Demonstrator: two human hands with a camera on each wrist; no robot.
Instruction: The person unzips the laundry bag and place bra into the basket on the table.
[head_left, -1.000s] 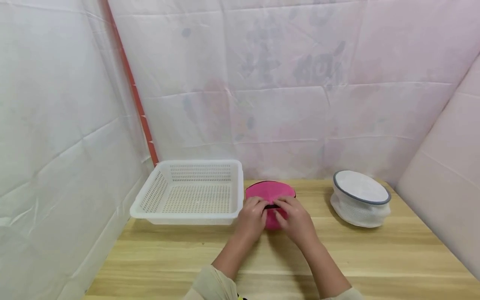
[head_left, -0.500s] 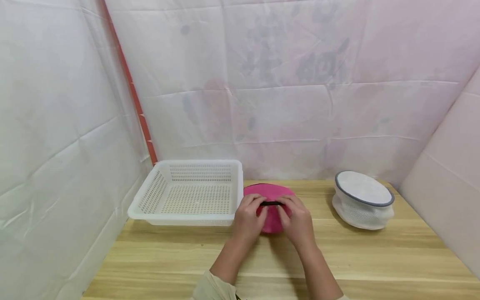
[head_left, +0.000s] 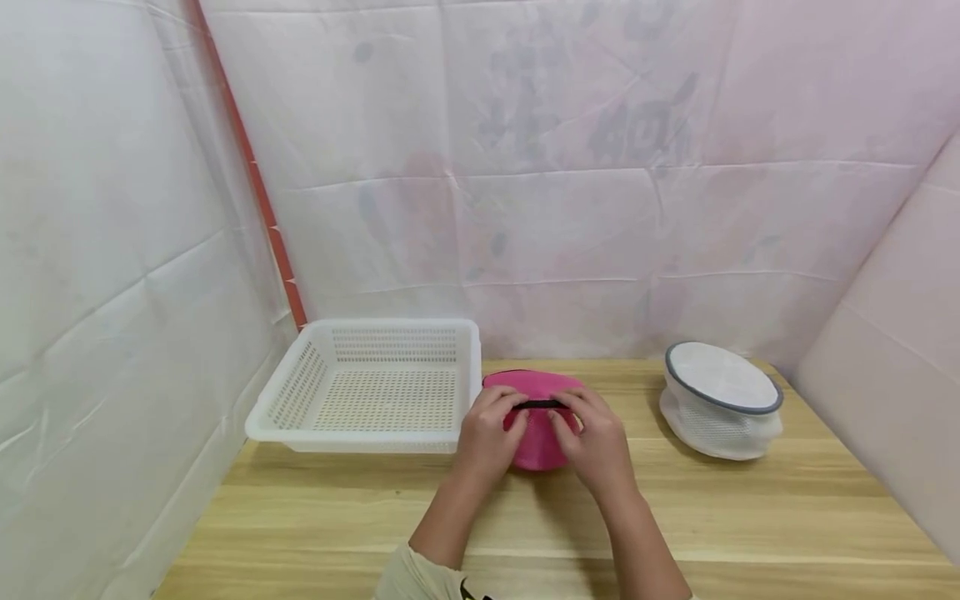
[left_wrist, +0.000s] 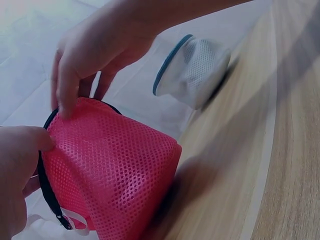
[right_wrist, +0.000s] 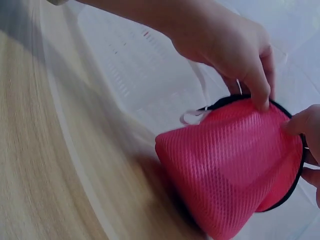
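Note:
Both hands hold a pink mesh laundry bag (head_left: 538, 450) by its black-edged rim, at the middle of the table in the head view. My left hand (head_left: 484, 435) pinches the rim on the left, thumb on the near side and fingers behind. On the right, my right hand (head_left: 597, 437) pinches it the same way, a short stretch of black edging between them. In the left wrist view the bag (left_wrist: 120, 165) stands over the wood with its mesh side showing. A small white loop (right_wrist: 192, 116) hangs from the edging in the right wrist view.
A white perforated plastic basket (head_left: 468, 375) stands just left of the pink bag. Farther right sits a round white mesh laundry bag (head_left: 720, 417) with a grey rim. White sheeting (head_left: 555, 225) hangs behind the wooden table (head_left: 337, 517) and at both sides.
The hands have moved slightly toward me and left with the pink bag. More of its near mesh side and a longer strip of black edging now show between the hands.

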